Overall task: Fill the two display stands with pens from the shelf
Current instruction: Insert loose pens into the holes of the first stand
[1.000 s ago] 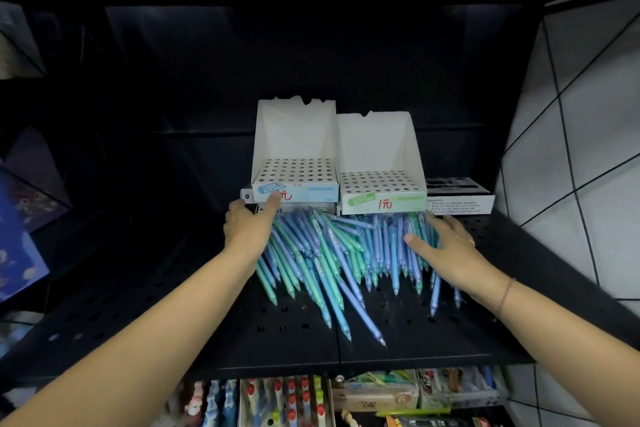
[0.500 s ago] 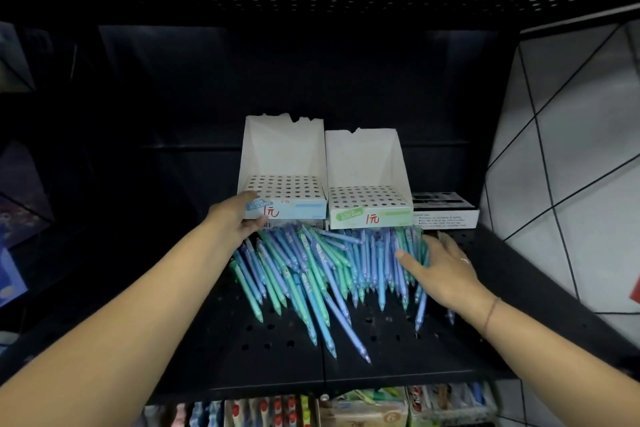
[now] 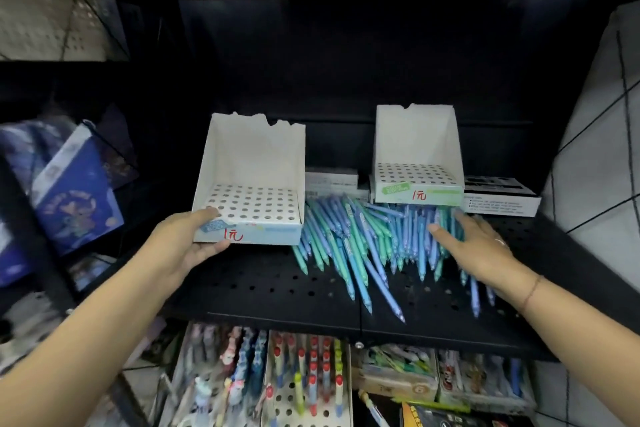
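Observation:
Two white cardboard display stands with perforated tops stand on the black shelf (image 3: 263, 291). My left hand (image 3: 187, 239) grips the front left corner of the left stand (image 3: 252, 184), thumb on top, fingers beneath; this stand sits forward and left, apart from the right stand (image 3: 417, 166). No pen stands in either stand's holes. A heap of blue and green pens (image 3: 360, 243) lies on the shelf between and in front of the stands. My right hand (image 3: 474, 246) rests flat on the right part of the heap, fingers spread.
Flat boxes (image 3: 498, 199) lie behind and right of the right stand. A blue packet (image 3: 74, 198) leans at the left. Trays of assorted pens (image 3: 304, 381) fill the shelf below. A tiled wall (image 3: 602, 135) borders the right side.
My left hand has taken hold of the left stand and pulled it forward and left, away from the right stand. My right hand stays on the pens.

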